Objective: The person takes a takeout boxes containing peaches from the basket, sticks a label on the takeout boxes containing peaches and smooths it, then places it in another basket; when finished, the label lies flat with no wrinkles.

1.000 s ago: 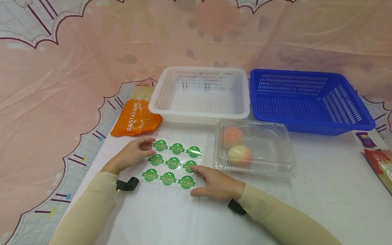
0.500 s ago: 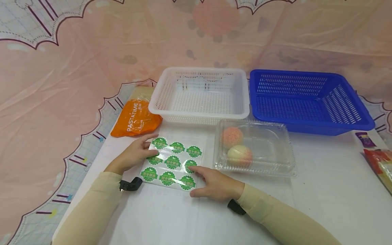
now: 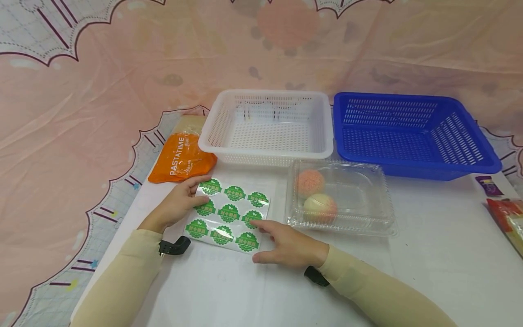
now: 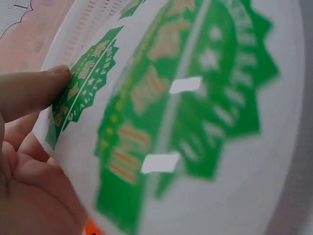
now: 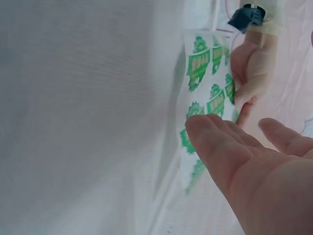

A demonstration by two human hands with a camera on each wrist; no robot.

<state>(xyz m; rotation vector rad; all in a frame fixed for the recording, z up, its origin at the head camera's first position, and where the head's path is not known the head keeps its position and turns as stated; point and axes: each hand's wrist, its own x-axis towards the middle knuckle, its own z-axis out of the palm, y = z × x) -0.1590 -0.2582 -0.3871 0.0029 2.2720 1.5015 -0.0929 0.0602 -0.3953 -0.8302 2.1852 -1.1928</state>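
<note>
The sheet of green stickers (image 3: 229, 213) is over the white table (image 3: 212, 290), between the hands. The left hand (image 3: 173, 205) pinches its left edge, thumb on top and fingers behind, maybe so it won't slip. The right hand (image 3: 292, 246) holds nothing; its thumb and fingers are spread. One finger is at the sheet's right side, maybe to steady it; I can't tell if it touches. Past that hand, a clear box (image 3: 367, 222) holds a pink ball (image 3: 310, 182) and a pale ball (image 3: 320, 207) at its left end. Behind sit a white basket (image 3: 265, 153) and a blue basket (image 3: 416, 166).

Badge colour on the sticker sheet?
Green badges, marked in white and tan; clearest in the left wrist view.
</note>
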